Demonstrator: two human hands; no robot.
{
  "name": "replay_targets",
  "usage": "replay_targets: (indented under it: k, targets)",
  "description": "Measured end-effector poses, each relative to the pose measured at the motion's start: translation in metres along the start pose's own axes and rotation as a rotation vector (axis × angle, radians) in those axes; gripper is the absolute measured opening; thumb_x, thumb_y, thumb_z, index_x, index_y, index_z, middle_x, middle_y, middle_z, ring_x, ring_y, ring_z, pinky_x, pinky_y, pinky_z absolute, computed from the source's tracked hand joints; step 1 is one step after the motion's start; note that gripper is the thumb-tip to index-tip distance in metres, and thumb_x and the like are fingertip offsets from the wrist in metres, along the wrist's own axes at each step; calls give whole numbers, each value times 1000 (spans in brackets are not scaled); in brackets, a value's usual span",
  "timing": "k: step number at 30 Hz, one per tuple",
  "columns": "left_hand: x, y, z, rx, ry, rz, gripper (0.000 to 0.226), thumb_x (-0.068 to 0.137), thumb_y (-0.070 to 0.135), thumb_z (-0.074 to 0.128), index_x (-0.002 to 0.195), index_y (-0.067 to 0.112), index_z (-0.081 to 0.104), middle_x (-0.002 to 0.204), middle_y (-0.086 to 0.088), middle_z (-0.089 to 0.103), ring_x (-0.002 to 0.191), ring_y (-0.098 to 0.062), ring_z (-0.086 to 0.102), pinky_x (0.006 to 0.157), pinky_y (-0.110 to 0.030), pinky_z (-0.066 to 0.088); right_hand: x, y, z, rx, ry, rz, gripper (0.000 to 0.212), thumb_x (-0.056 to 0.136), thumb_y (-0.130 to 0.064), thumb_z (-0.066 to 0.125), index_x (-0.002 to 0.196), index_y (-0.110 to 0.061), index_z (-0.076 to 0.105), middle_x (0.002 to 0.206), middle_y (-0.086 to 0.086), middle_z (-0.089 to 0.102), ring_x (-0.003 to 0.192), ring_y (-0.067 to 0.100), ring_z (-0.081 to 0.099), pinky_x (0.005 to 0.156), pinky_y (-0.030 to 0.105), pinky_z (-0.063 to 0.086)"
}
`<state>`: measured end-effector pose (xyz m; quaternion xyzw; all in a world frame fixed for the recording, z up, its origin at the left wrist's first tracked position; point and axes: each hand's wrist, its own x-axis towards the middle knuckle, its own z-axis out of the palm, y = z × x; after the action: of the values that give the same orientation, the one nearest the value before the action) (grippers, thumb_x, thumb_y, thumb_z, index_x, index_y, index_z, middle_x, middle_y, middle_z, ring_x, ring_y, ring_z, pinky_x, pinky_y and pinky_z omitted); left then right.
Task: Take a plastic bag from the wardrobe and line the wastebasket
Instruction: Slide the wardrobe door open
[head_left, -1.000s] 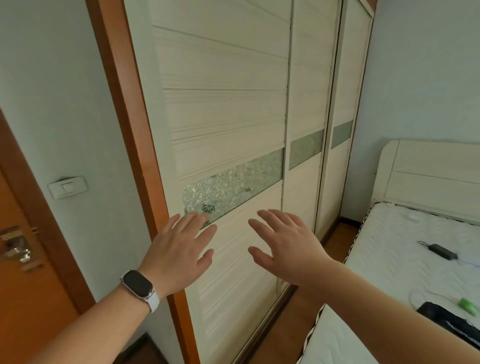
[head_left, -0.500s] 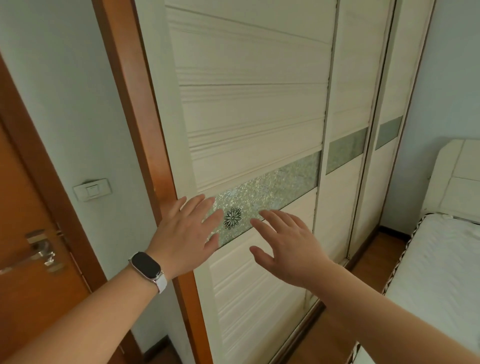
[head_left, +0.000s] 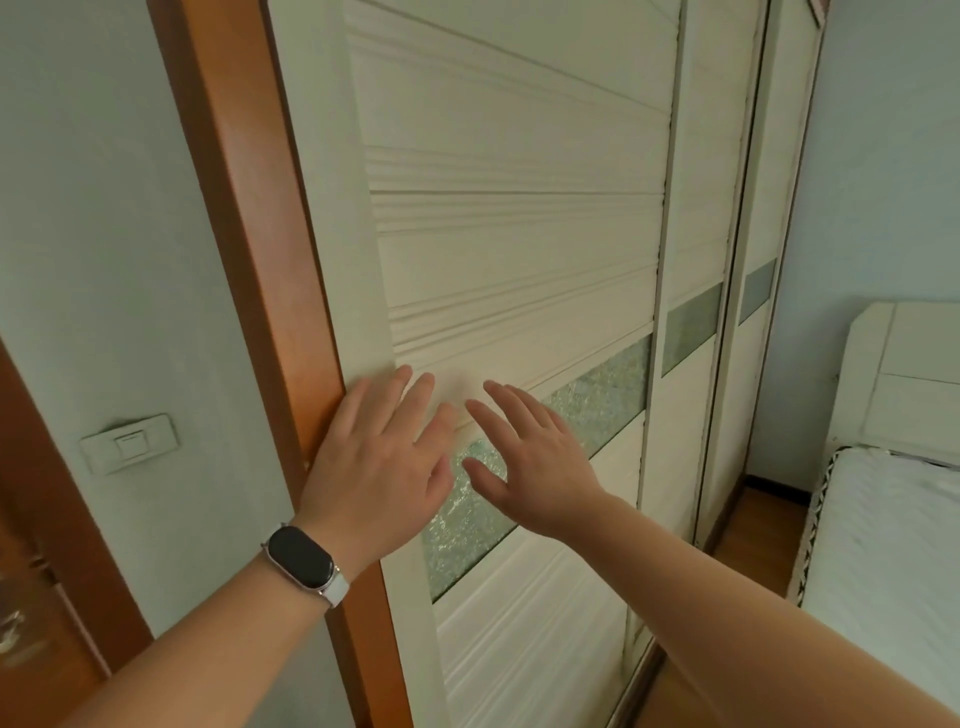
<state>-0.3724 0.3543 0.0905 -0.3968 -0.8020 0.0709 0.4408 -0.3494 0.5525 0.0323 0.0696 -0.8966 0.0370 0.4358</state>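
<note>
No readable text, labels, brands or numbers anywhere. Smartwatch (head_left: 302, 557) screen dark (blank face). Light switch (head_left: 130, 448) plate unmarked. Wardrobe door (head_left: 514, 249) panels carry only grooves, patterned glass strip.

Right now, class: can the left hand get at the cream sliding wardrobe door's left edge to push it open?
Probably yes: the left hand lies flat by the cream sliding wardrobe door's left edge, with nothing between.

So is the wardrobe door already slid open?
No, the wardrobe door is shut against the wooden frame, with the left hand and right hand spread open at its near edge.
</note>
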Motion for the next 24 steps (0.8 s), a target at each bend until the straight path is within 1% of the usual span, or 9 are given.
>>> replay_targets:
  k: [2, 5, 8, 11, 15, 18, 21, 24]
  targets:
    - [0, -1, 2, 10, -5, -8, 41, 94, 33, 48, 126, 11, 58, 137, -19, 54, 132, -39, 43, 108, -57, 33, 11, 5, 10, 14, 38, -16, 60, 94, -51, 50, 143, -18, 45, 152, 11, 42, 140, 31, 39, 111, 45, 37]
    - [0, -1, 3, 35, -21, -20, 42, 96, 33, 43, 128, 8, 57, 138, -20, 52, 133, -38, 42, 110, -55, 31, 24, 8, 28, 48, 48, -18, 66, 96, -54, 48, 151, -23, 33, 160, 11, 28, 147, 31, 26, 116, 49, 31]
    - [0, -1, 3, 54, -55, -22, 43, 98, 34, 40, 128, 8, 57, 139, -20, 51, 134, -38, 41, 111, -54, 30, 32, 10, 49, 95, 76, -36, 68, 99, -59, 39, 154, -21, 26, 162, 15, 19, 150, 33, 18, 114, 55, 30]
    - [1, -1, 4, 88, -87, -37, 44, 99, 35, 36, 128, 8, 56, 141, -21, 49, 136, -38, 38, 112, -54, 28, 36, 9, 69, 140, 171, -22, 68, 99, -61, 32, 153, -20, 24, 161, 19, 20, 149, 37, 20, 113, 59, 30]
    - [5, 2, 4, 127, -108, -85, 44, 99, 35, 34, 126, 8, 57, 142, -21, 48, 137, -36, 37, 112, -54, 28, 40, 10, 88, 159, 289, -5, 69, 98, -66, 24, 152, -23, 24, 161, 12, 17, 147, 38, 23, 116, 59, 24]
    - [10, 7, 5, 145, -120, -116, 42, 98, 36, 36, 123, 10, 57, 143, -19, 47, 137, -35, 36, 110, -55, 29, 48, 17, 101, 165, 385, -40, 67, 97, -67, 22, 151, -27, 24, 161, 7, 18, 146, 35, 23, 114, 62, 24]
    - [14, 10, 8, 165, -139, -130, 43, 97, 37, 38, 123, 10, 58, 144, -19, 47, 138, -35, 36, 108, -56, 28, 55, 27, 114, 174, 488, -96, 66, 96, -67, 25, 150, -28, 27, 165, -3, 8, 143, 35, 26, 110, 64, 26]
    - [21, 14, 12, 185, -156, -135, 45, 97, 39, 35, 124, 9, 57, 145, -21, 46, 138, -37, 36, 109, -56, 28, 60, 40, 124, 169, 546, -124, 70, 94, -67, 27, 154, -29, 24, 165, -3, 8, 141, 37, 29, 108, 65, 28]
